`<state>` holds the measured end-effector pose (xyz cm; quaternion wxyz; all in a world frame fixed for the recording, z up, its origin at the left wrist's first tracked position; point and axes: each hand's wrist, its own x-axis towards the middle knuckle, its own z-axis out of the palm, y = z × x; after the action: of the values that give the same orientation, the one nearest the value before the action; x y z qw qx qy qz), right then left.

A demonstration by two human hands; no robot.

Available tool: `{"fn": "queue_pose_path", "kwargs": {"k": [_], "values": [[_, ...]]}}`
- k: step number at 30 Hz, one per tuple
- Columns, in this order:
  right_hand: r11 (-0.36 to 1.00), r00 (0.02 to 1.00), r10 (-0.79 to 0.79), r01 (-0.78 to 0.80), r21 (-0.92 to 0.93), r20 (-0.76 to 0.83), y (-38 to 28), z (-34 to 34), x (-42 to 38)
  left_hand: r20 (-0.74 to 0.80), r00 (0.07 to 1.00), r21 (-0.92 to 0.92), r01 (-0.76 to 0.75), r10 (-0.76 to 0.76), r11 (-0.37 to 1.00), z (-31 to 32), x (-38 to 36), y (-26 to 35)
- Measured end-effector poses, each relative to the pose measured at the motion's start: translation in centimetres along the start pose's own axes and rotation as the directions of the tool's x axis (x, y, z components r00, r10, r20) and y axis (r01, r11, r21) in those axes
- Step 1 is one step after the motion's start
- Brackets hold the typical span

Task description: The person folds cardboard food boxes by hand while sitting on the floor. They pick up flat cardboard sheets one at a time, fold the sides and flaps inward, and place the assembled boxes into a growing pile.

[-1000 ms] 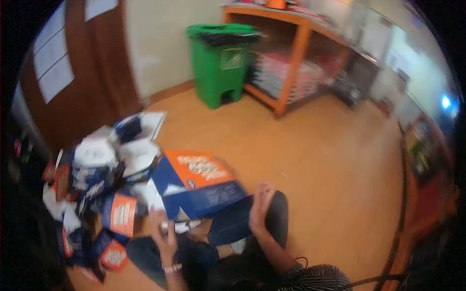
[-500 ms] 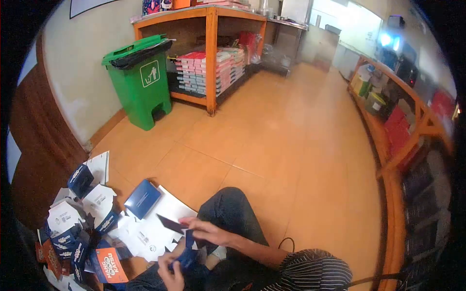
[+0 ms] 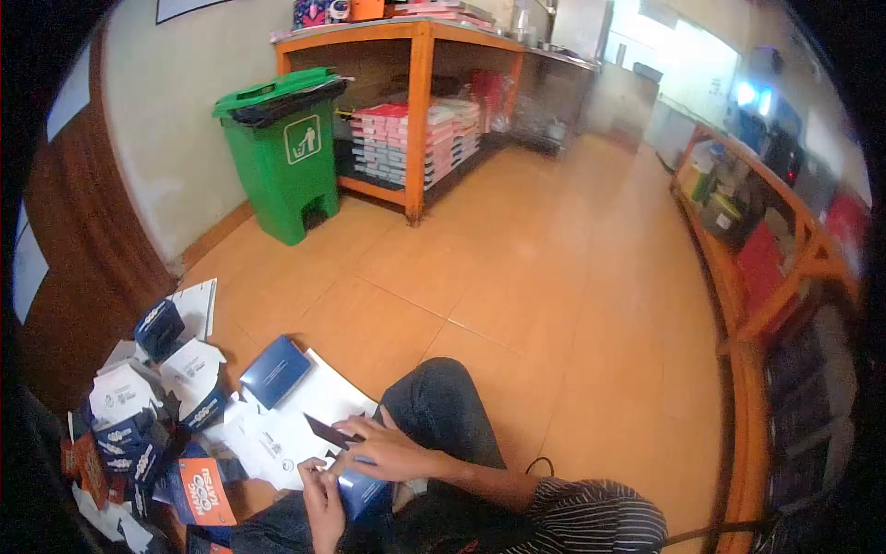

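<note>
Over the lap, my left hand [image 3: 321, 499] is closed on the left edge of a dark blue carton [image 3: 363, 494]. My right hand [image 3: 383, 448] reaches across from the right, its fingers closed at the carton's upper part. A thin dark flat piece [image 3: 327, 430] sticks out beyond the right fingertips; whether it is a separate item is unclear. Just past the hands lie flat white carton blanks [image 3: 268, 443] with a folded blue box [image 3: 276, 371] on them. An orange and blue carton [image 3: 203, 491] rests left of my left hand.
Several blue and white boxes [image 3: 125, 392] are heaped at the lower left. A green bin [image 3: 281, 166] stands by the wall beside an orange-framed table [image 3: 421, 120] with stacked boxes beneath. An orange-framed rack [image 3: 738, 369] runs along the right.
My hands have come closer together around the blue carton, whose face now shows more plainly. The view has shifted slightly, so the surroundings appear farther right.
</note>
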<state>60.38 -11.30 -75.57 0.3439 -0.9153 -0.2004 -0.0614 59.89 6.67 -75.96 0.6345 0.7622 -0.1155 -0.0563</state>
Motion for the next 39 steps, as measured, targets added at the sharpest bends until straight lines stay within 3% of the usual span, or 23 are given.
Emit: {"fn": "queue_pose_path", "kwargs": {"k": [2, 3, 4, 6, 7, 9, 11, 12, 13, 14, 15, 16, 17, 19, 25, 27, 29, 31, 32, 33, 35, 37, 39], "values": [[0.993, 0.999, 0.045, -0.044, 0.108, -0.006, 0.2, -0.3, 0.2, -0.105, 0.966, 0.278, -0.199, 0.236, 0.940, -0.2, -0.3, 0.2], [0.973, 0.995, 0.097, -0.091, 0.211, -0.020, 0.5, -0.2, 0.4, -0.111, 0.966, 0.280, -0.193, 0.232, 0.940, -0.2, -0.4, -0.1], [0.949, 0.952, 0.025, 0.073, 0.305, -0.304, 0.6, 0.2, 0.7, -0.262, 0.926, 0.342, -0.176, 0.273, 0.923, -0.1, -0.5, -0.4], [0.936, 0.894, 0.039, 0.124, 0.330, -0.446, 1.1, 0.1, 0.3, -0.417, 0.855, 0.399, -0.133, 0.308, 0.907, 0.1, -0.8, -0.4], [0.942, 0.867, 0.051, 0.123, 0.312, -0.495, 0.4, -0.8, 0.4, -0.434, 0.886, 0.065, -0.153, 0.166, 0.986, 0.4, -0.9, 0.1], [0.966, 0.798, 0.148, 0.012, 0.260, -0.585, 0.7, -0.8, 0.5, -0.345, 0.933, -0.582, -0.125, -0.104, 0.803, 0.7, -1.1, 1.3], [0.957, 0.790, 0.227, -0.071, 0.282, -0.570, 1.5, 0.2, 0.6, -0.368, 0.929, -0.613, -0.201, -0.051, 0.764, 1.4, -0.7, 3.1], [0.946, 0.831, 0.234, -0.076, 0.314, -0.505, 0.7, -0.5, 0.7, -0.455, 0.887, -0.490, -0.177, -0.078, 0.853, 1.9, -0.3, 4.7], [0.954, 0.822, 0.181, -0.014, 0.299, -0.540, 0.4, -0.5, 0.9, -0.524, 0.809, -0.047, -0.338, 0.265, 0.940, 2.1, 0.7, 3.8], [0.908, 0.861, 0.271, -0.080, 0.412, -0.431, -0.3, -1.1, 0.8, -0.470, 0.763, 0.204, -0.395, 0.444, 0.896, 2.3, 1.6, 5.0], [0.940, 0.828, 0.145, 0.055, 0.337, -0.541, -0.6, -1.6, 1.1, -0.394, 0.715, 0.400, -0.432, 0.577, 0.808, 2.1, 2.1, 5.1], [0.850, 0.833, 0.271, 0.027, 0.526, -0.481, -1.1, -2.3, 1.2, -0.273, 0.755, 0.486, -0.427, 0.596, 0.763, 1.5, 2.5, 6.1], [0.745, 0.886, 0.330, -0.032, 0.667, -0.326, -1.4, -3.3, 1.2, -0.124, 0.823, 0.512, -0.425, 0.554, 0.747, 0.5, 2.7, 7.0], [0.880, 0.902, 0.175, 0.036, 0.474, -0.394, 0.7, -2.4, 1.8, 0.067, 0.860, 0.526, -0.462, 0.506, 0.714, -0.7, 3.6, 7.0], [0.799, 0.939, 0.197, 0.012, 0.601, -0.281, 0.7, -0.2, 3.8, 0.252, 0.886, 0.562, -0.462, 0.390, 0.686, -2.9, 4.6, 5.7], [0.806, 0.948, 0.160, 0.035, 0.591, -0.275, 0.3, 0.4, 5.1, 0.206, 0.893, 0.558, -0.443, 0.400, 0.702, -4.0, 4.4, 5.5], [0.814, 0.954, 0.132, 0.052, 0.578, -0.271, -1.2, 0.2, 6.4, 0.192, 0.905, 0.702, -0.397, 0.380, 0.591, -5.8, 4.3, 5.0], [0.888, 0.910, -0.240, 0.346, 0.303, -0.338, -3.2, -0.5, 7.4, -0.015, 0.840, 0.807, -0.310, 0.543, 0.502, -8.9, 4.4, 4.3], [0.887, 0.890, -0.390, 0.432, 0.160, -0.236, -2.4, -0.4, 7.3, -0.130, 0.708, 0.865, -0.260, 0.694, 0.428, -11.0, 5.0, 4.0], [0.888, 0.893, -0.387, 0.428, 0.168, -0.231, -2.0, -0.5, 7.2, -0.173, 0.556, 0.959, -0.093, 0.813, 0.268, -14.0, 5.6, 4.3], [0.938, 0.944, -0.293, 0.315, 0.148, -0.154, -1.3, -0.6, 6.8, -0.339, 0.321, 0.910, 0.353, 0.884, 0.220, -17.3, 7.0, 6.6], [0.959, 0.965, -0.196, 0.226, 0.172, -0.175, 0.7, -0.5, 6.5, -0.356, 0.214, 0.897, 0.352, 0.910, 0.268, -18.9, 9.7, 4.4], [0.985, 0.954, 0.018, 0.034, 0.168, -0.298, 2.9, 0.0, 5.7, -0.396, 0.572, 0.917, 0.293, 0.718, 0.272, -14.6, 11.3, 0.8]]}}
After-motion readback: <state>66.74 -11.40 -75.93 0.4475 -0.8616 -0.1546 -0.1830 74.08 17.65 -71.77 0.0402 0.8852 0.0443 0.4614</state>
